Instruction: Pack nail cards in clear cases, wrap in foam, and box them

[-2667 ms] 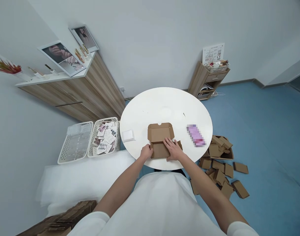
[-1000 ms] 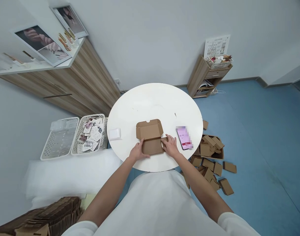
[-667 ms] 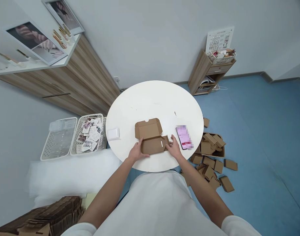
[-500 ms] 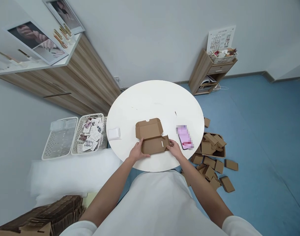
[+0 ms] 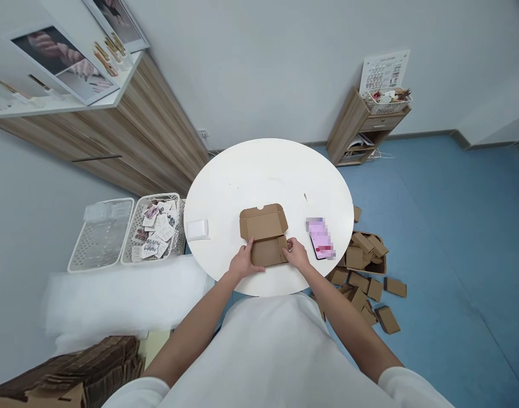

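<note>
Blue floor (image 5: 446, 238) fills right of frame; wood-grain cabinet (image 5: 157, 130), upper left. White table (image 5: 271, 164) takes the centre. Loose brown boxes (image 5: 353, 258) heaped at lower right. Basket of printed cards (image 5: 180, 226) just beside the table, left of centre.

Open cardboard box (image 5: 265, 231) lies just below frame centre, lid (image 5: 263, 222) spread toward the top. Left hand (image 5: 244, 260) holds its left end in a wide span, thumb along the lower edge. Right hand (image 5: 296, 253) has a narrow pinch on the right end panel (image 5: 282, 243); fingertips partly hidden.

Risks, as judged: panel could spring outward if the pinch slackens; uneven pressure could skew the walls or slide the box. Phone (image 5: 320, 232) lies near the right hand; an outward swing could knock it.
</note>
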Demonstrator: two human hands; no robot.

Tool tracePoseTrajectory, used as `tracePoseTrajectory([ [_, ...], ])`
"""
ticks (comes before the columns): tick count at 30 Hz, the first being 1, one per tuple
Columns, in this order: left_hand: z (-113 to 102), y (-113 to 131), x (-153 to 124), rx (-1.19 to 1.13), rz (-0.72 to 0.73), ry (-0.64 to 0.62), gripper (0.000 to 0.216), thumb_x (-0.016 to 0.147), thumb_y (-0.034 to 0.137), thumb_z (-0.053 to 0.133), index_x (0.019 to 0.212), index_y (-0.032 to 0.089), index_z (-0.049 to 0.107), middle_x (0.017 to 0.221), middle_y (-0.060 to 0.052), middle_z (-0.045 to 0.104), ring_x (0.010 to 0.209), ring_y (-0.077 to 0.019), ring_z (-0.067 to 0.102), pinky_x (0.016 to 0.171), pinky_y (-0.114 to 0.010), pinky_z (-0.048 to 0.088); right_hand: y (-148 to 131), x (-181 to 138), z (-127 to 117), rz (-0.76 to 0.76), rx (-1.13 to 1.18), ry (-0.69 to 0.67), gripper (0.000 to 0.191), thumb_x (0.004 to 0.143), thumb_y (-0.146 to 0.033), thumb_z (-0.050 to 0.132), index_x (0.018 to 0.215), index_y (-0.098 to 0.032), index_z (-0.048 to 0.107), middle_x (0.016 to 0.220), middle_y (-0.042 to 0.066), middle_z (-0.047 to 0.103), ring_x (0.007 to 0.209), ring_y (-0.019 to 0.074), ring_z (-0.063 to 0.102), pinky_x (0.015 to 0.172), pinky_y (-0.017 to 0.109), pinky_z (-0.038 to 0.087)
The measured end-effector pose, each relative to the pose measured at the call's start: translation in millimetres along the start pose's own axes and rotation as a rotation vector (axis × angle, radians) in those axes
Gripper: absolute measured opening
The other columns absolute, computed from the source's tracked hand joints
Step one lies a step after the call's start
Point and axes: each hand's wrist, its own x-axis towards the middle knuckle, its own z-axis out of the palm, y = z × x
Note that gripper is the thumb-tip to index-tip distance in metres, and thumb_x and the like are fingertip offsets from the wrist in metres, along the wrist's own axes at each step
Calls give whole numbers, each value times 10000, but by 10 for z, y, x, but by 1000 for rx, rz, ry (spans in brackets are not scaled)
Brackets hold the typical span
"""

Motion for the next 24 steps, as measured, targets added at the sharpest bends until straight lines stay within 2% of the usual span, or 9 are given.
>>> tracePoseTrajectory([
  [5,34,19,-31,-49,25,16,1146,506,542,697,1371,282,-8,1162,-105,430,1018,-277,496,711,-303,407,0,59,4,24,-120,4,262,675,-175,473,933,-203,440,745,3,580,688,166,554,580,252,368],
  [11,175,-166,-189,-276,104,106,909,716,487,555,1375,279,-35,1231,-101,413,888,-182,548,782,-309,423,18,64,34,30,-166,8,222,683,-190,463,899,-212,417,709,2,565,635,166,530,547,248,330],
  [17,388,-384,-287,-411,111,196,695,777,339,520,1359,240,155,1130,-78,513,765,-120,587,768,-300,446,57,79,61,35,-180,1,211,688,-202,465,889,-209,401,727,7,562,635,163,516,535,240,308],
  [24,415,-338,-288,-427,136,216,591,778,263,497,1322,210,272,1032,-63,564,701,-110,597,751,-308,461,49,115,57,50,-179,-25,220,684,-188,484,885,-207,398,753,13,559,652,155,513,534,231,296],
])
